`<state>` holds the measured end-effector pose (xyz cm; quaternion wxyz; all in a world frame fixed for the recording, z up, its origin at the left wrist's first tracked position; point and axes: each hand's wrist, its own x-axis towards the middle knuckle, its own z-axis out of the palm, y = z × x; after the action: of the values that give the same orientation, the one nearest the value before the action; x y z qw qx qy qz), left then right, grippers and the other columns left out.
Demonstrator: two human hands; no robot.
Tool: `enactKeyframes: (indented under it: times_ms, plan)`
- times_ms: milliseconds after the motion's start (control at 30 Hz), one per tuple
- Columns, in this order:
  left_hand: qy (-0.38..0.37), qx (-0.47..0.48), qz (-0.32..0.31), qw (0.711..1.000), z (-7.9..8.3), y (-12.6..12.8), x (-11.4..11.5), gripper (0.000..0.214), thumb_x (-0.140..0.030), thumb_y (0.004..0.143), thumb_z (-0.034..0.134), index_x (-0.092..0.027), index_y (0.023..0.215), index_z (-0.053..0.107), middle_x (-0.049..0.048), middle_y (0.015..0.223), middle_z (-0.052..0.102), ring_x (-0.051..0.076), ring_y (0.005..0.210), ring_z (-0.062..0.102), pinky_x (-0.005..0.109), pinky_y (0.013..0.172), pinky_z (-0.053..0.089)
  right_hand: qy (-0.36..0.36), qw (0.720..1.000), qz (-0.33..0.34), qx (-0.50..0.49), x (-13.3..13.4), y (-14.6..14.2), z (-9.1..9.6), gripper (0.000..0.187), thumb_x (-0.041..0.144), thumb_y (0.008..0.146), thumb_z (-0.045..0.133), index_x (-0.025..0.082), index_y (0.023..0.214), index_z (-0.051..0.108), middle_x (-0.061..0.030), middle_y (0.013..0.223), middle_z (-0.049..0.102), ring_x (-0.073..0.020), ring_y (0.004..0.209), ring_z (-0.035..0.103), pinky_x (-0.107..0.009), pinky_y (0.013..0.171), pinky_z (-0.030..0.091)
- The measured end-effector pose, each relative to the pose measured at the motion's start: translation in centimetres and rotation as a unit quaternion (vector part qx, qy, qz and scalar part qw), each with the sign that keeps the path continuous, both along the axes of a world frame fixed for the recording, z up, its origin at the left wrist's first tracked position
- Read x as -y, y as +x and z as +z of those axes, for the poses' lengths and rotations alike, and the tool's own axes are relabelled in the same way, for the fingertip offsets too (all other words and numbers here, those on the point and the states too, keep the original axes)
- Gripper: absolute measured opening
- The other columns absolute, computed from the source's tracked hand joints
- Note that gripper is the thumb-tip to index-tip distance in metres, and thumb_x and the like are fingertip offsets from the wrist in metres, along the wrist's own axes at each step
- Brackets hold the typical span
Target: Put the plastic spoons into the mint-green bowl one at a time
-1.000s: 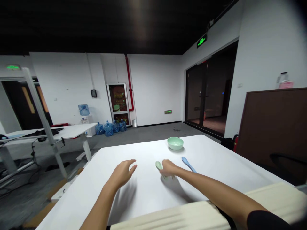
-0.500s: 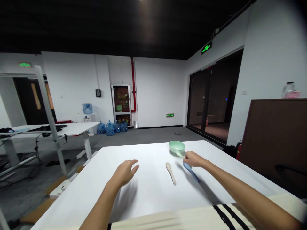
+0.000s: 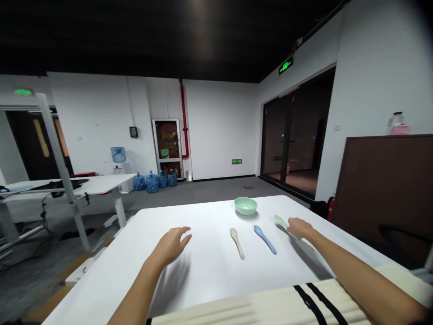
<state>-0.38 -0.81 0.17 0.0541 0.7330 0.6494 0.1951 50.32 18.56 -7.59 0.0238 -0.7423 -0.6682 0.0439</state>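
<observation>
Green spoon [image 3: 280, 220] handle under right hand [image 3: 299, 228]

On the white bench [image 3: 209, 275] the right grip [image 3: 299, 227], a bare hand, is closed over the handle of a green spoon [image 3: 281, 220], and the spoon's bowl end sticks out toward the far left. To the left of it a blue spoon [image 3: 264, 239] and then a beige spoon [image 3: 237, 243] lie flat, near but apart. A green bowl [image 3: 246, 206] stands behind them. The left grip [image 3: 169, 246] is spread, palm down, low over the bench.
</observation>
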Motion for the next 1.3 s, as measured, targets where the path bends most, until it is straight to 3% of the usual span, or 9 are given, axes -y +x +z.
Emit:
enactKeyframes:
  times_ms: [367, 1100, 1300]
  plan:
    - [-0.012, -0.001, 0.006, 1.000, 0.3, 0.2, 0.1, 0.056, -0.056, 0.091, 0.036, -0.022, 0.128, 0.060, 0.0088, 0.132, 0.062, 0.029, 0.124, 0.056, 0.038, 0.097, 0.045, -0.021, 1.000, -0.001, 0.001, 0.3, 0.5, -1.1, 0.030, 0.022, 0.077, 0.060, 0.012, 0.105, 0.065, -0.0196, 0.114, 0.063, -0.0298, 0.098, 0.064, -0.035, 0.074, 0.044]
    - [-0.005, -0.003, 0.007, 1.000, 0.2, 0.1, 0.0, 0.055, -0.056, 0.091, 0.036, -0.023, 0.127, 0.060, 0.0079, 0.132, 0.062, 0.029, 0.125, 0.055, 0.037, 0.098, 0.045, -0.061, 0.998, 0.002, 0.015, 0.9, 0.0, -0.6, 0.023, 0.021, 0.073, 0.059, 0.011, 0.094, 0.065, -0.0171, 0.100, 0.067, -0.0276, 0.078, 0.068, -0.034, 0.061, 0.046]
    - [0.001, 0.000, 0.008, 1.000, 0.4, 0.2, 0.3, 0.054, -0.055, 0.090, 0.037, -0.022, 0.126, 0.061, 0.0087, 0.129, 0.064, 0.029, 0.122, 0.056, 0.038, 0.097, 0.044, -0.037, 0.999, -0.001, 0.031, 1.3, 0.0, -0.1, 0.022, 0.024, 0.076, 0.059, 0.015, 0.095, 0.067, -0.0190, 0.107, 0.066, -0.0300, 0.092, 0.066, -0.035, 0.067, 0.045]
